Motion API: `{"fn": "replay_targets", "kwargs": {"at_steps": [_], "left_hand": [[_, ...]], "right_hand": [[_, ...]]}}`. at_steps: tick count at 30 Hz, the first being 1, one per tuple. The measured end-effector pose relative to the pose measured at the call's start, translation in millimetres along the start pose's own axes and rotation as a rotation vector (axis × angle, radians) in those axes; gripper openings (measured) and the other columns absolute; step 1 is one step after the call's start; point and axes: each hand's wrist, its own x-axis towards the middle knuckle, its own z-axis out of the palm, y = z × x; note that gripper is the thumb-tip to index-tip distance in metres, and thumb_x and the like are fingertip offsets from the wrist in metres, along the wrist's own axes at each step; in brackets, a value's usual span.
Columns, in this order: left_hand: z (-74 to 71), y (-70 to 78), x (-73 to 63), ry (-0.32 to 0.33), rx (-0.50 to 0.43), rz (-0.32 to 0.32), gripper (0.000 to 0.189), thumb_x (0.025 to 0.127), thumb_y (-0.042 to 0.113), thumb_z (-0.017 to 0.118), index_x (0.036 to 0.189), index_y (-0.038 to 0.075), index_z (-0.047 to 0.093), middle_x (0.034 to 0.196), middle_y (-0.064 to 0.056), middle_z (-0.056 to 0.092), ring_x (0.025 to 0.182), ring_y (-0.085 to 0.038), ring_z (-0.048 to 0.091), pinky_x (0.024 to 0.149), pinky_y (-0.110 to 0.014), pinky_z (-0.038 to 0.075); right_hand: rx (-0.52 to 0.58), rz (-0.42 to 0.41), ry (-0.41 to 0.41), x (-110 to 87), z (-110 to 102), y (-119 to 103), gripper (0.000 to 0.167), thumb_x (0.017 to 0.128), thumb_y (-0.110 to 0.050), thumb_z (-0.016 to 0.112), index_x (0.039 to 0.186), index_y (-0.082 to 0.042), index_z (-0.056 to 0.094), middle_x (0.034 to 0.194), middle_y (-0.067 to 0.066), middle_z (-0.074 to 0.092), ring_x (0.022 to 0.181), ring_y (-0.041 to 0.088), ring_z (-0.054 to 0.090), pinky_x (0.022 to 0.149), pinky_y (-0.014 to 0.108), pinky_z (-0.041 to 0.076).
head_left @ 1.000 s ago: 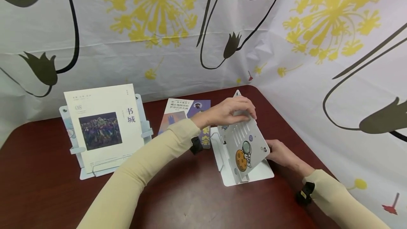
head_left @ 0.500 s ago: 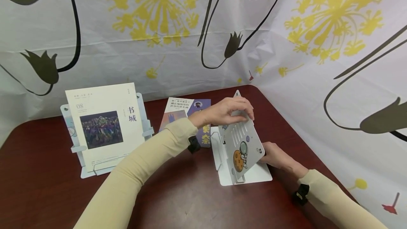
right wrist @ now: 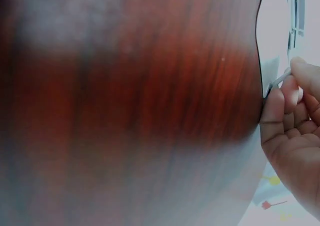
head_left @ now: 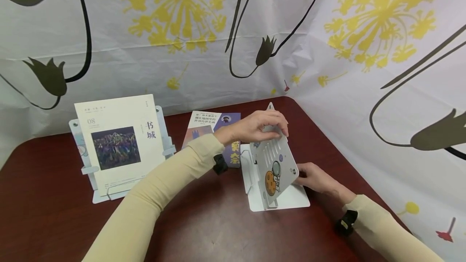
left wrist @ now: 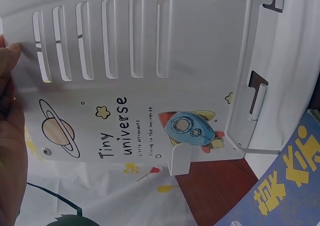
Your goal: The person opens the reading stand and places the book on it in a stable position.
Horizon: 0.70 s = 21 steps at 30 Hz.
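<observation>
A white metal book stand [head_left: 285,175] with astronaut drawings stands at the table's right, its back panel tilted up over a flat base plate [head_left: 292,199]. My left hand [head_left: 256,126] grips the panel's upper edge, thumb toward the front. Slots, a ringed planet and a rocket show on the panel [left wrist: 205,51] in the left wrist view. Behind the panel is my right hand [head_left: 317,178], partly hidden by it in the head view. The right wrist view shows that hand [right wrist: 295,146] pinching a thin pale rod [right wrist: 281,79] between thumb and finger.
At the left, a second, pale blue stand [head_left: 168,142] holds a cream book [head_left: 116,112] upright. A purple and white book [head_left: 205,119] lies behind my left forearm. A patterned white cloth [head_left: 204,72] borders the dark red table [head_left: 218,229] behind and right.
The panel has shifted slightly left and tipped steeper, with my left hand following. My right hand has moved a little left and lower behind it.
</observation>
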Motion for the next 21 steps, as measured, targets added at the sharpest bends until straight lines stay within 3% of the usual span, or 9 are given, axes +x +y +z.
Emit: {"fn": "replay_targets", "kwargs": {"at_steps": [7,11,14,17,21], "left_hand": [[-0.8,0.2,1.2,-0.018,-0.025,0.009,0.008,0.089,0.005,0.063,0.096,0.007,0.067,0.103,-0.003,0.063,0.103,-0.009,0.054,0.088,-0.022,0.046],[-1.5,0.3,0.8,-0.024,-0.027,0.009,0.008,0.089,0.006,0.063,0.096,0.008,0.066,0.103,-0.003,0.063,0.103,-0.009,0.054,0.089,-0.022,0.046],[-1.8,0.5,0.7,-0.033,-0.032,0.007,0.009,0.089,0.006,0.062,0.096,0.008,0.066,0.103,-0.002,0.063,0.103,-0.008,0.054,0.089,-0.022,0.046],[-2.1,1.2,1.3,-0.044,-0.031,0.01,0.009,0.089,0.006,0.062,0.097,0.009,0.066,0.103,-0.002,0.063,0.103,-0.008,0.053,0.089,-0.022,0.045],[-2.2,2.7,2.1,-0.057,-0.025,0.006,0.008,0.089,0.007,0.062,0.096,0.009,0.066,0.103,-0.001,0.063,0.103,-0.008,0.052,0.091,-0.022,0.044]], "right_hand": [[0.33,0.137,-0.042,-7.9,-2.1,9.5,0.017,0.088,-0.011,0.065,0.096,0.004,0.062,0.09,0.013,0.065,0.071,0.01,0.058,0.063,0.025,0.052],[0.533,0.199,-0.086,-10.2,-2.5,15.2,0.024,0.091,-0.013,0.062,0.098,0.01,0.058,0.087,0.007,0.064,0.072,0.009,0.061,0.066,0.024,0.054],[0.678,0.21,-0.12,-11.8,-1.2,18.4,0.02,0.092,-0.01,0.06,0.1,0.008,0.06,0.087,0.002,0.066,0.075,0.008,0.063,0.07,0.023,0.055],[0.759,0.2,-0.139,-13.9,0.0,19.0,0.015,0.092,-0.007,0.058,0.101,0.005,0.063,0.089,0.003,0.068,0.077,0.008,0.065,0.072,0.023,0.056],[0.782,0.217,-0.153,-15.1,2.1,15.2,0.017,0.092,-0.007,0.058,0.102,0.005,0.063,0.092,0.004,0.068,0.079,0.009,0.066,0.074,0.025,0.056]]}}
